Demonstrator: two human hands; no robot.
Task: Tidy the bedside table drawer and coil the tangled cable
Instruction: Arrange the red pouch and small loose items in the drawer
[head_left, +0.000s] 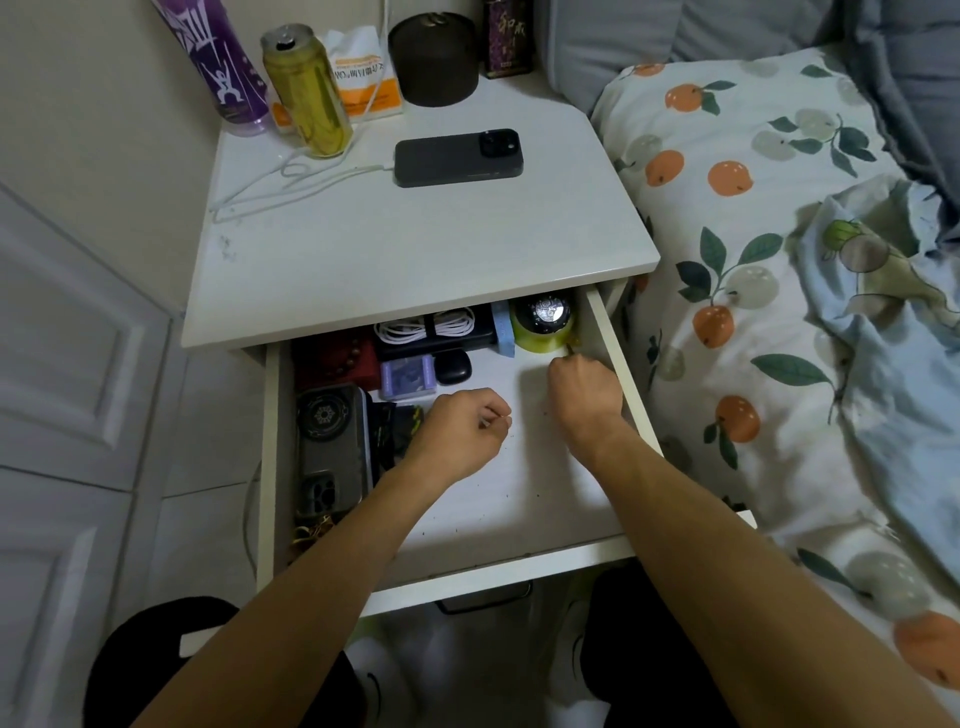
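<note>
The open drawer (613, 343) is seen at the centre of the frame, with both hands inside it. The left hand (460, 431) is curled into a loose fist over the drawer floor; whether anything is pinched cannot be told, and the right hand (584, 387), fingers curled, is held near the right wall, its grasp hidden. A coiled white cable (426, 326) is lodged at the drawer's back, just below the tabletop (415, 249) edge.

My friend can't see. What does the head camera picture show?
Two hands reach into an open drawer: the right hand pinches something small, the left hand is curled. A coiled white cable lies at the back.
</note>
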